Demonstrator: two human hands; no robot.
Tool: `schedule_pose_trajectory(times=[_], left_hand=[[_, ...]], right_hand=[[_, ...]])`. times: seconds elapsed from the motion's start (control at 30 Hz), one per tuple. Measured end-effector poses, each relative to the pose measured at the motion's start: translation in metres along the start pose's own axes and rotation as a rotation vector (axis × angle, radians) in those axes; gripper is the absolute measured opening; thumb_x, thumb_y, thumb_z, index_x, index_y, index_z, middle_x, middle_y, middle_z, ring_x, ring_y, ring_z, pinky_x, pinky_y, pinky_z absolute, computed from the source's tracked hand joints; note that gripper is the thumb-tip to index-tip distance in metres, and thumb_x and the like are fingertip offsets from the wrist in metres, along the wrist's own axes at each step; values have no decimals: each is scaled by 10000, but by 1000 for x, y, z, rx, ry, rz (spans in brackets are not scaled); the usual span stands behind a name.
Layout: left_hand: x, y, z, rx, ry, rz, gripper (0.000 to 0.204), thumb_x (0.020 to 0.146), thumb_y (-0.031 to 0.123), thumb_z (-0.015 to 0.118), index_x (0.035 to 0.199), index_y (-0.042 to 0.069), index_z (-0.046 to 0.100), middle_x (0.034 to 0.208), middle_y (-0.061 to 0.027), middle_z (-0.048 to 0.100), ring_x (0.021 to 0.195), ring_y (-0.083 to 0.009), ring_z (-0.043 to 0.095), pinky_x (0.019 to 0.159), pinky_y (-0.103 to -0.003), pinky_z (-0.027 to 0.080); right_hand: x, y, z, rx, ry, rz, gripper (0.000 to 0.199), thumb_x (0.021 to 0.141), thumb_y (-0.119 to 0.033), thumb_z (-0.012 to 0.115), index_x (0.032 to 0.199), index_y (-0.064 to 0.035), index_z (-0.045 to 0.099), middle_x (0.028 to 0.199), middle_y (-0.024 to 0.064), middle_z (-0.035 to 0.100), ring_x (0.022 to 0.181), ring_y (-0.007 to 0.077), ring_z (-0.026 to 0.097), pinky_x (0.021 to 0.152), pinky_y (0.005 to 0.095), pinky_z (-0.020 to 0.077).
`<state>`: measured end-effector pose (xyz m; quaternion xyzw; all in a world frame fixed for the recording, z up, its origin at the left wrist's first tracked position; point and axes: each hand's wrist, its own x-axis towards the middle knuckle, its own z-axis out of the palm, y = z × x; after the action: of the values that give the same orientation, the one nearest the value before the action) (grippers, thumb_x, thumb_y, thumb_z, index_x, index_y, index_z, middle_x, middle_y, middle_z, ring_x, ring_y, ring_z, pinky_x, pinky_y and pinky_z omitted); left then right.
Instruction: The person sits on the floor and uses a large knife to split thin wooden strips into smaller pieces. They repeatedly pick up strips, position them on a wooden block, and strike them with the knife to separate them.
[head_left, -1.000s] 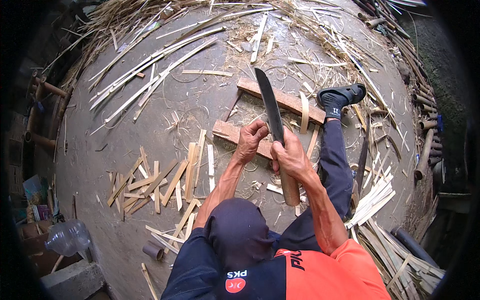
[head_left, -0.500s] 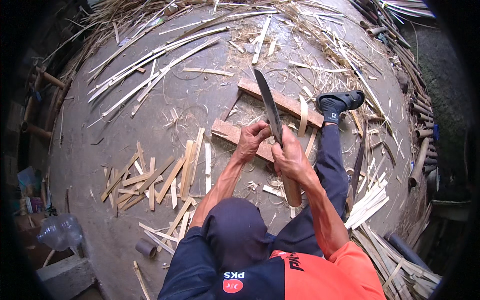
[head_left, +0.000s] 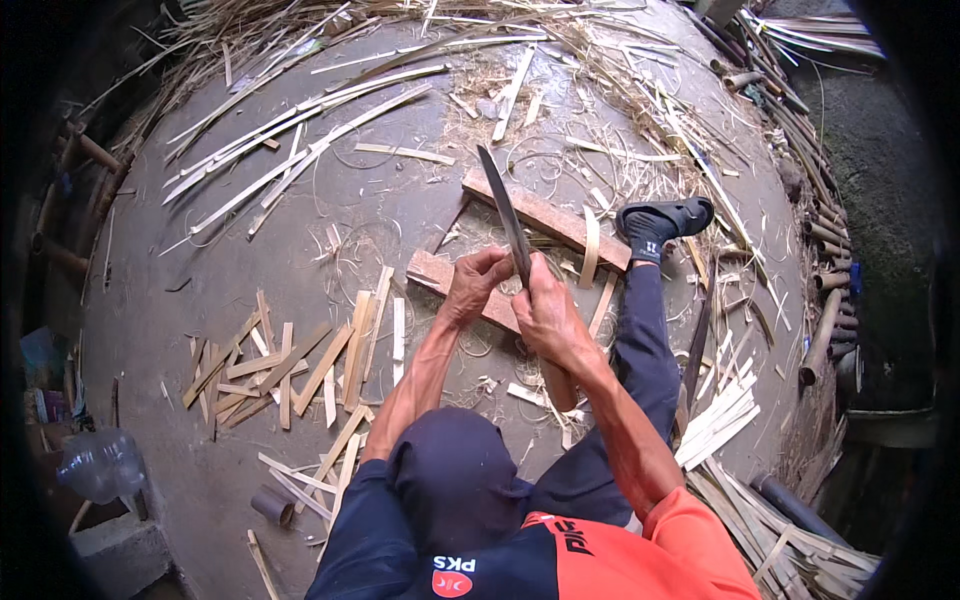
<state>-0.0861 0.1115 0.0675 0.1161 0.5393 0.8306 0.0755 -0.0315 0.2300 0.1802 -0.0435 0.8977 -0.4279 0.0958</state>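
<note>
In my right hand (head_left: 548,322) is a long knife with a dark blade (head_left: 512,222) and a thick wooden handle (head_left: 558,386). The blade points up and away, leaning left. Close against the blade's left side, my left hand (head_left: 472,286) has its thumb and fingers pinched together. Whatever lies between those fingers is too small or hidden to make out. Beneath both hands is a low stand with two reddish-brown wooden beams, a far beam (head_left: 550,222) and a near beam (head_left: 434,270). A pale curved bamboo strip (head_left: 591,248) rests over the far beam.
My shoed foot (head_left: 668,222) is by the far beam's right end. Short bamboo slats (head_left: 327,370) lie scattered at left, with a pale bundle (head_left: 722,420) at right. Long split strips (head_left: 300,170) and shavings cover the far floor. A clear plastic bottle (head_left: 102,466) stands lower left.
The whole view has shifted slightly. Both hands and the knife have moved a little to the left over the stand. My right hand keeps its grip on the knife.
</note>
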Motion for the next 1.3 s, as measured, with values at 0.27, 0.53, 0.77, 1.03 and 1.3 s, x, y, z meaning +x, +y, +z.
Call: schedule_pose_trajectory(times=[0.27,0.53,0.77,1.03,1.3], left_hand=[[11,0,-1,-122,4,11,169,806,190,655,876,37,650,812,26,601,766,-51,504,712,-231,419],[0,-14,-9,42,15,-39,127,780,153,681,816,39,639,773,31,581,741,-52,506,686,-223,418],[14,-15,-11,-171,178,-7,252,723,216,743,855,47,610,754,14,590,687,-64,520,684,-229,431],[10,65,24,925,177,-174,671,720,655,563,614,-3,488,552,-72,473,550,-147,447,504,-320,382],[20,52,27,1034,128,-90,515,870,432,464,687,-47,503,608,-253,515,599,-390,535,549,-452,397]], right_hand=[[7,-8,-1,23,31,18,293,787,-33,426,1074,-2,378,588,185,500,525,325,553,502,423,423],[8,9,19,-14,140,-112,347,784,-36,447,1089,72,322,619,296,513,583,397,569,491,455,410],[28,11,11,-91,50,-34,237,793,-46,428,987,63,347,596,249,521,529,386,546,491,473,401],[39,43,30,-231,111,-72,208,819,-70,455,917,93,371,630,305,550,573,413,583,502,471,454],[40,50,11,33,-33,-45,166,816,-92,424,878,27,326,588,262,503,528,382,536,487,459,401]])
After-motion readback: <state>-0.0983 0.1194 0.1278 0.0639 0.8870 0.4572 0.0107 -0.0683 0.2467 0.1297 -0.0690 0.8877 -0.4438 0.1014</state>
